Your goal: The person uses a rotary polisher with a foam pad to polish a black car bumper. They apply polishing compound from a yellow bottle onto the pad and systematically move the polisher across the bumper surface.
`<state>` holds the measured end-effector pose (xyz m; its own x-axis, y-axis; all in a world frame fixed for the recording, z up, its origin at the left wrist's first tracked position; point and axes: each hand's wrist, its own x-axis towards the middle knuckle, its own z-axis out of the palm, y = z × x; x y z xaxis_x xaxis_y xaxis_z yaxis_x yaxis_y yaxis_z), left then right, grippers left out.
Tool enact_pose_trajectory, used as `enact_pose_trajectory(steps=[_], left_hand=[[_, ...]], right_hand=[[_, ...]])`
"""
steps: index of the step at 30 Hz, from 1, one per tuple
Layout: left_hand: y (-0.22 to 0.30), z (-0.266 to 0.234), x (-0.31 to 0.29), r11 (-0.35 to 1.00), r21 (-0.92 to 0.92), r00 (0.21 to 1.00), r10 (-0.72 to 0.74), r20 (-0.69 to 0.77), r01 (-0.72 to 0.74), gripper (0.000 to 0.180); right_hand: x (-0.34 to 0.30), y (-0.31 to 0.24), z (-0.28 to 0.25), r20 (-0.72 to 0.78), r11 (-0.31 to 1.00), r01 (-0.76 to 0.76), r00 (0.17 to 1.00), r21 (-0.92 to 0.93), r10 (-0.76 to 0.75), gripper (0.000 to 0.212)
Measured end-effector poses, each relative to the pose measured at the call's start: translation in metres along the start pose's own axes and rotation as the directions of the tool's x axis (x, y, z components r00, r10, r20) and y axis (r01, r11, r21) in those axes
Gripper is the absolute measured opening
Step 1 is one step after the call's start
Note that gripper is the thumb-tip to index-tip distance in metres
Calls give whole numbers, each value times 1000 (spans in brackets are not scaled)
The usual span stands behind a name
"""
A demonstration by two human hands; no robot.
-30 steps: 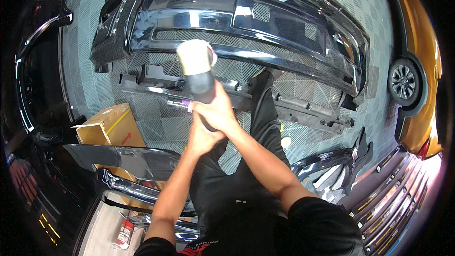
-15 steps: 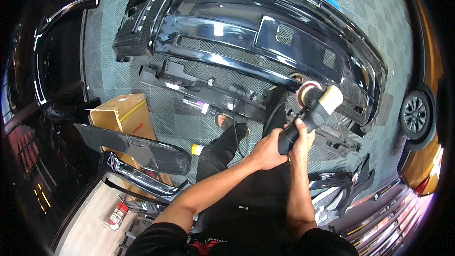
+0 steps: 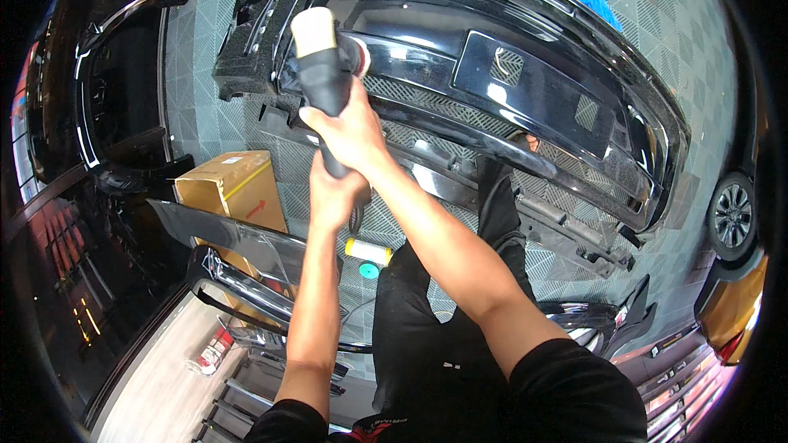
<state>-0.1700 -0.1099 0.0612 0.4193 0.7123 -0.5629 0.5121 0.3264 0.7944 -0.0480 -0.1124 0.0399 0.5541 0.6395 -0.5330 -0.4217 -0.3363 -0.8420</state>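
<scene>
Both my hands are wrapped around a black power polisher (image 3: 324, 86) with a cream-coloured end. My left hand (image 3: 332, 197) grips the lower end of its handle. Farther up the body, my right hand (image 3: 355, 131) is closed round it. The polisher's round pad (image 3: 359, 57), pale with a dark red ring, is at the left part of a large glossy black car bumper (image 3: 509, 123). From this angle I cannot tell whether the pad touches the surface. The bumper lies across the patterned grey floor in front of me.
Dark trim pieces (image 3: 538, 217) lie along the bumper's near side. Left of me stand a cardboard box (image 3: 226, 189) and glossy black panels (image 3: 246, 234). A yellow-and-white bottle (image 3: 368, 251) and a teal disc (image 3: 368, 270) are near my leg. A blue cloth (image 3: 597, 5) lies beyond the bumper.
Both hands have carried the polisher from the bumper's near right edge over to its left part. The yellow-and-white bottle and teal disc have come more into view.
</scene>
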Motion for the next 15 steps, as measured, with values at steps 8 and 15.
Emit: enact_pose_trajectory(steps=[8,15], left_hand=[[6,40,-19,975,222,988,-34,153,-1,73],[-5,72,-50,965,244,961,24,276,-94,84]], right_hand=[[-26,27,-49,-163,980,137,980,145,-113,64],[-71,20,-98,-269,961,60,963,272,16,66]])
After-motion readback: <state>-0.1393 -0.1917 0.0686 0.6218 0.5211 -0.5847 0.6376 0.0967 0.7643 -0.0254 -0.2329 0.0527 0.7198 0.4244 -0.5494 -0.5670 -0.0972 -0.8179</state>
